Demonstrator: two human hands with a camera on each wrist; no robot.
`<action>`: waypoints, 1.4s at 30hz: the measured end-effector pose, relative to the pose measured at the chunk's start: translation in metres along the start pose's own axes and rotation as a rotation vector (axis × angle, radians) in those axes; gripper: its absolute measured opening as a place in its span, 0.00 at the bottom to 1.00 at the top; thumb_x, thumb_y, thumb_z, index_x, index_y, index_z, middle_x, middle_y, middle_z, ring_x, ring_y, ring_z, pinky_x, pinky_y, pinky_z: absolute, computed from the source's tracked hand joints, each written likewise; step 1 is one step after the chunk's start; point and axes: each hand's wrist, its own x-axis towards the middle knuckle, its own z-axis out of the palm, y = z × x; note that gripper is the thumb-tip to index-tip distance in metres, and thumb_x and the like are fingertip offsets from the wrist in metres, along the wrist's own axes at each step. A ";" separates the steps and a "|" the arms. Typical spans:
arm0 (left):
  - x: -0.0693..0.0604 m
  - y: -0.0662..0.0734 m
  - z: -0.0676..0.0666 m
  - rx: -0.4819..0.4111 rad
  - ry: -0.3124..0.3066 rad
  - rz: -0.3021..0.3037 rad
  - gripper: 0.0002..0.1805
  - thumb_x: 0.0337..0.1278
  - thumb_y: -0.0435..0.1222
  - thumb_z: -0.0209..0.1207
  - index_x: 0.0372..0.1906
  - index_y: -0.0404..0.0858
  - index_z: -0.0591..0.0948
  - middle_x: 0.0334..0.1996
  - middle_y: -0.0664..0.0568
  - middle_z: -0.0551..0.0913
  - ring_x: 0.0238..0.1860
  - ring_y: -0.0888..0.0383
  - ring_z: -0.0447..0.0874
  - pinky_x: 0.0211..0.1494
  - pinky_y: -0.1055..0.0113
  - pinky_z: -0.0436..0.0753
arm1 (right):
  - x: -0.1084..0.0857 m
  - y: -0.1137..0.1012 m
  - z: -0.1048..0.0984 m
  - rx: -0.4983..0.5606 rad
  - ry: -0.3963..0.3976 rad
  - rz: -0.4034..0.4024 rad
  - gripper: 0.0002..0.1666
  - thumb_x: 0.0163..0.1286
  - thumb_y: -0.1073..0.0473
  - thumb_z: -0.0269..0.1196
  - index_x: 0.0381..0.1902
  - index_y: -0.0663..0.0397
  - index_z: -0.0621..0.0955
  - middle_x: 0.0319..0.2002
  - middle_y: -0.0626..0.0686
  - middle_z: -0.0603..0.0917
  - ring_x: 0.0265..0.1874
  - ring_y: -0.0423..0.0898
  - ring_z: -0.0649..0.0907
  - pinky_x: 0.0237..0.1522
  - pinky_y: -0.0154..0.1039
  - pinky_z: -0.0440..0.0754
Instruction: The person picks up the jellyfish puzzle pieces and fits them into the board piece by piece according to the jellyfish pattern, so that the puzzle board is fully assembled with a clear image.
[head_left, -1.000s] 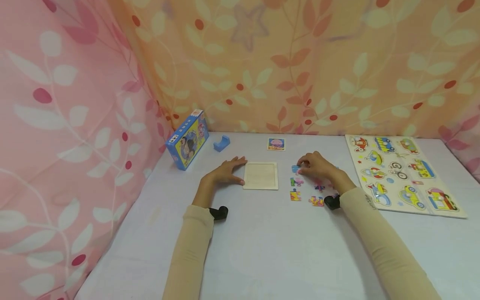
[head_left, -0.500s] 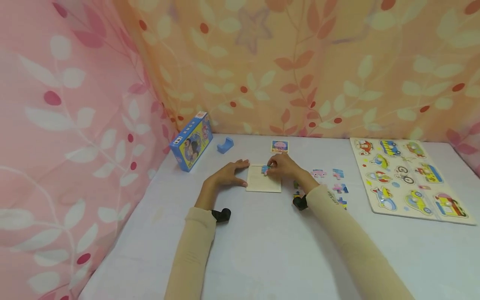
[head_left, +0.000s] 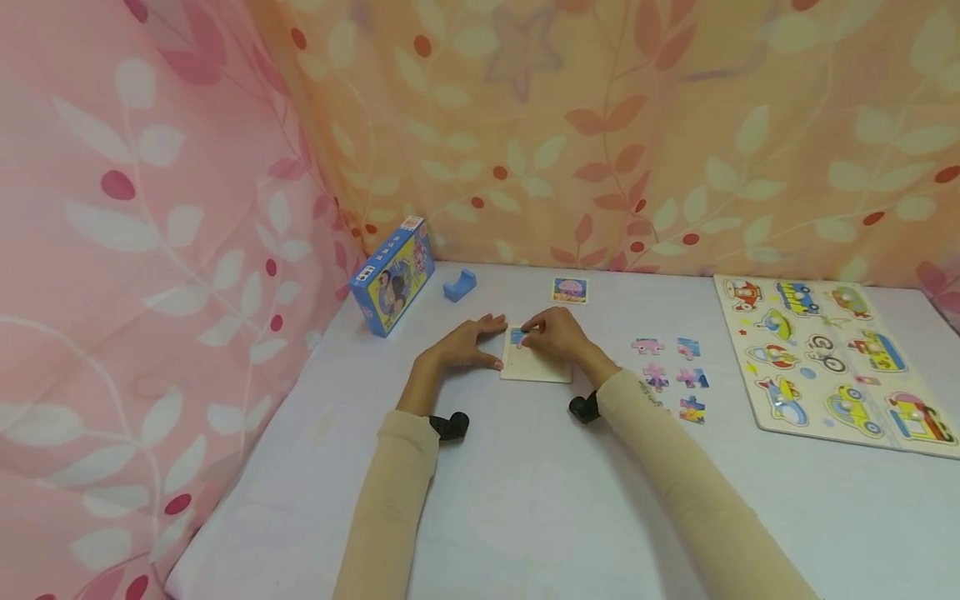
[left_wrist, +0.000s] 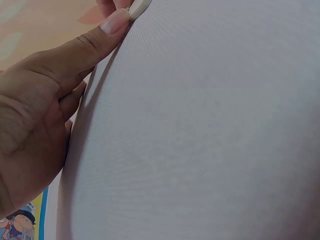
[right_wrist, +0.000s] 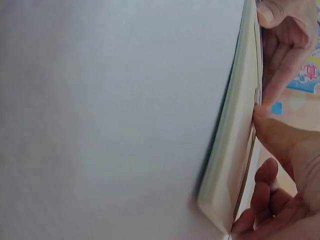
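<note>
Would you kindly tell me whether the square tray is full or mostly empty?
Mostly empty, as far as visible: the tray shows bare surface, with only a blue piece at the right hand.

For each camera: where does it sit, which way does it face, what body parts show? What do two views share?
Head: worn on the head, facing forward and down at the white frame; left hand, right hand and both sleeves show.
Left wrist: worn there, looking past the left hand across the tabletop; thumb touches the frame's edge.
Right wrist: worn there, facing low across the tabletop at the frame, nearly edge-on; both hands show.
Shared by head and right wrist: the frame and both hands.
</note>
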 end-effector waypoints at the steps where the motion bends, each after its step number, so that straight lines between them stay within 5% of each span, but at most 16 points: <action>1: 0.000 0.000 0.000 0.002 0.002 0.001 0.44 0.39 0.49 0.69 0.67 0.48 0.64 0.70 0.63 0.56 0.74 0.60 0.41 0.75 0.57 0.46 | 0.000 0.000 0.001 0.011 0.005 0.022 0.15 0.52 0.57 0.69 0.38 0.58 0.86 0.25 0.55 0.82 0.23 0.43 0.70 0.25 0.31 0.65; 9: 0.000 0.002 0.000 0.002 0.010 0.000 0.45 0.38 0.47 0.70 0.66 0.46 0.65 0.70 0.61 0.56 0.74 0.59 0.42 0.75 0.57 0.46 | -0.001 -0.004 0.004 0.017 0.058 0.096 0.13 0.52 0.56 0.70 0.36 0.56 0.87 0.39 0.58 0.86 0.35 0.46 0.80 0.36 0.36 0.74; 17: 0.001 0.002 0.003 -0.043 0.019 0.012 0.44 0.38 0.46 0.70 0.66 0.43 0.65 0.70 0.59 0.56 0.74 0.58 0.42 0.75 0.57 0.45 | -0.005 0.002 -0.002 0.048 0.083 0.075 0.16 0.51 0.58 0.70 0.38 0.59 0.86 0.22 0.55 0.80 0.24 0.44 0.70 0.24 0.32 0.65; 22: 0.002 0.006 0.003 -0.104 -0.009 0.044 0.44 0.38 0.43 0.70 0.66 0.42 0.65 0.71 0.57 0.56 0.74 0.59 0.43 0.75 0.58 0.44 | -0.013 0.015 -0.030 0.071 0.105 0.142 0.18 0.54 0.59 0.68 0.43 0.61 0.84 0.19 0.50 0.69 0.23 0.44 0.66 0.24 0.33 0.63; 30: 0.006 0.013 0.002 -0.025 -0.102 0.008 0.46 0.36 0.46 0.71 0.67 0.48 0.65 0.72 0.62 0.51 0.73 0.62 0.41 0.75 0.58 0.42 | -0.051 0.064 -0.094 -0.028 0.150 0.251 0.21 0.56 0.56 0.66 0.46 0.62 0.82 0.18 0.49 0.66 0.21 0.44 0.64 0.23 0.35 0.61; 36: 0.006 0.013 0.004 0.009 -0.096 0.034 0.45 0.38 0.46 0.70 0.67 0.49 0.63 0.72 0.60 0.50 0.74 0.56 0.41 0.75 0.54 0.43 | -0.089 0.096 -0.129 -0.050 0.055 0.344 0.26 0.57 0.51 0.66 0.51 0.60 0.79 0.18 0.49 0.62 0.18 0.43 0.61 0.19 0.34 0.57; 42: 0.005 0.008 0.005 0.020 -0.077 0.086 0.45 0.39 0.46 0.70 0.67 0.46 0.63 0.72 0.56 0.51 0.74 0.53 0.42 0.74 0.53 0.44 | -0.105 0.117 -0.132 -0.088 -0.066 0.330 0.28 0.54 0.49 0.68 0.52 0.54 0.80 0.22 0.50 0.68 0.25 0.46 0.66 0.25 0.35 0.62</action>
